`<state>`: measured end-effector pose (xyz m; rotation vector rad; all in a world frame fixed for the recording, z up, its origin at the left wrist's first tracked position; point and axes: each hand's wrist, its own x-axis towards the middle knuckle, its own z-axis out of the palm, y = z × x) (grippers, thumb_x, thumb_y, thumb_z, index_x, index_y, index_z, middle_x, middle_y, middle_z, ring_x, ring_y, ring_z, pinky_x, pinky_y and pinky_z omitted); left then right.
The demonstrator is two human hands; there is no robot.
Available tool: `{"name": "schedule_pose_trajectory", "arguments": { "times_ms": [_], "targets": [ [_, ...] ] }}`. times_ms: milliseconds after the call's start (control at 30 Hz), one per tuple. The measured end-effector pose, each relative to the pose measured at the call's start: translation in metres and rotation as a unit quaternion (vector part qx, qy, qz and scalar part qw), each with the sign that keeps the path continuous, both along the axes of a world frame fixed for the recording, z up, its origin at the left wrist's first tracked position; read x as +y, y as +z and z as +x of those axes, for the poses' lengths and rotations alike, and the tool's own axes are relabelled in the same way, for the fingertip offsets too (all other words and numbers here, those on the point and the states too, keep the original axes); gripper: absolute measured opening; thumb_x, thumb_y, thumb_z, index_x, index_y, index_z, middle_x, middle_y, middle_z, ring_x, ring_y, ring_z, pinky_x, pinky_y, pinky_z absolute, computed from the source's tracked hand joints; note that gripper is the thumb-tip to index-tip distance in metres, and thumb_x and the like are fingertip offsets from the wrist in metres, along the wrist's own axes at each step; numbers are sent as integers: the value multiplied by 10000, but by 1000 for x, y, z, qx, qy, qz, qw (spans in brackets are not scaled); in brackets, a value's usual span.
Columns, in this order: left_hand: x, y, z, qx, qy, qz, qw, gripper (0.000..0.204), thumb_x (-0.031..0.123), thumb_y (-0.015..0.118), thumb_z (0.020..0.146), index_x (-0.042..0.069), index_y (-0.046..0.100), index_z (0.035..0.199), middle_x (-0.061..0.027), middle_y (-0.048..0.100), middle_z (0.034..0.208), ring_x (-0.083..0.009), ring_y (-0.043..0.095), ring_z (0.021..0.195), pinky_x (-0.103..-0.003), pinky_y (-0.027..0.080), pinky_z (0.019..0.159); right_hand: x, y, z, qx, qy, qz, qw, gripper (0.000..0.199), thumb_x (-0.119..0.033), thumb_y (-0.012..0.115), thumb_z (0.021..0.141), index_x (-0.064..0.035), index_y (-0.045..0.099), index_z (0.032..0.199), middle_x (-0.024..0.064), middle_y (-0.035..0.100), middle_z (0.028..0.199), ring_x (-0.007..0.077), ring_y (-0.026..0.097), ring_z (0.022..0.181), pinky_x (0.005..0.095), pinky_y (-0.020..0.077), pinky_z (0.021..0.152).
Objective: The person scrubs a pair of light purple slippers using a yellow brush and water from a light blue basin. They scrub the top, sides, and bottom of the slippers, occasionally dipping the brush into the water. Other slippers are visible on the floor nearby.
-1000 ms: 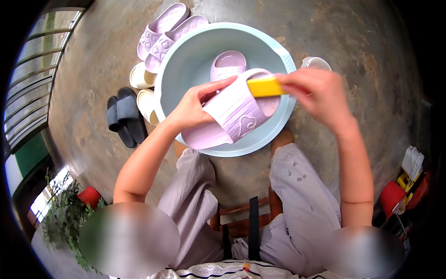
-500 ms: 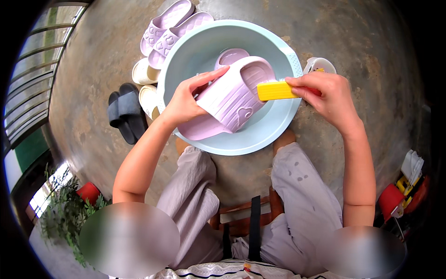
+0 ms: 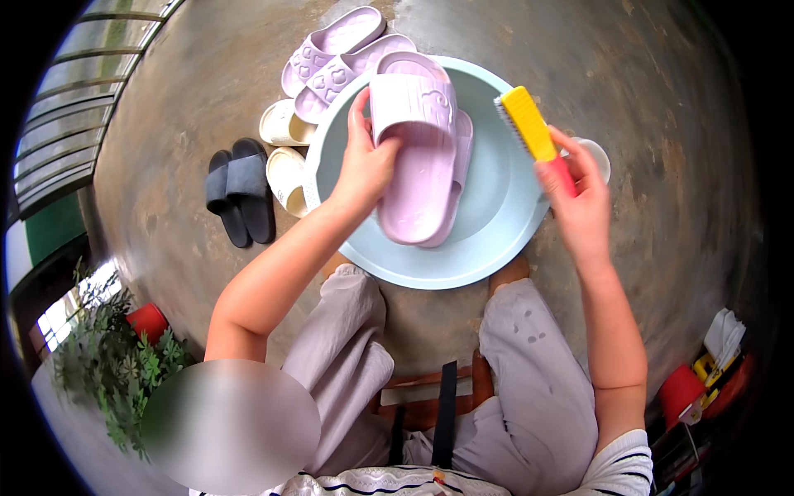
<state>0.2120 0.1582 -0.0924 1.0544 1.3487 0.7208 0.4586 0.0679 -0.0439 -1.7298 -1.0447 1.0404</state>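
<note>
My left hand [image 3: 367, 161] is closed on a lilac slide sandal [image 3: 418, 186] by the side of its strap, holding it up over a pale blue basin [image 3: 504, 236]. The sandal's footbed faces up, its open heel end toward me. Behind it, a second lilac slide [image 3: 463, 161] lies in the basin, mostly covered. To the right, my right hand [image 3: 583, 198] grips a scrubbing brush [image 3: 531, 124] by its red handle. The brush's yellow back is turned up and its bristles point left, apart from the sandal.
Another pair of lilac slides [image 3: 339, 70] stands on the floor behind the basin's left. Cream slippers [image 3: 285, 124] and dark slides [image 3: 248, 186] sit left of it. A white container [image 3: 597, 161] is partly hidden behind my right hand. A leafy plant [image 3: 116, 372] stands at lower left.
My left hand has turned the sandal from sideways to lengthwise, its heel end now toward me. My right hand has drawn the brush away from the sandal and tilted it upward.
</note>
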Motion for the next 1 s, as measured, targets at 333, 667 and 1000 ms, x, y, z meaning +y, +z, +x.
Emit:
{"name": "schedule_pose_trajectory", "arguments": {
  "times_ms": [333,667,1000],
  "targets": [
    [-27,34,8,-150,-24,-76,985,1072,274,770,870,98,-29,1563,-163,329,1511,-273,517,1259,-424,462,1029,1,-24,-35,216,-5,-52,975,731,-25,798,774,22,375,1369,-32,439,812,81,510,826,235,462,794],
    [-6,16,-46,-520,-121,-258,806,1270,948,473,654,139,149,1579,-161,222,1609,-416,276,1449,-730,290,1064,13,5,-19,251,109,-40,961,672,0,746,792,-25,452,1396,-39,435,808,64,509,818,219,435,781],
    [16,-28,-95,-398,-189,-355,825,644,223,615,863,-65,427,1408,-234,582,1322,-328,615,1182,-457,506,1012,25,19,12,91,280,-2,956,565,-69,721,794,-77,592,1344,28,649,989,96,562,845,229,459,797]
  ]
}}
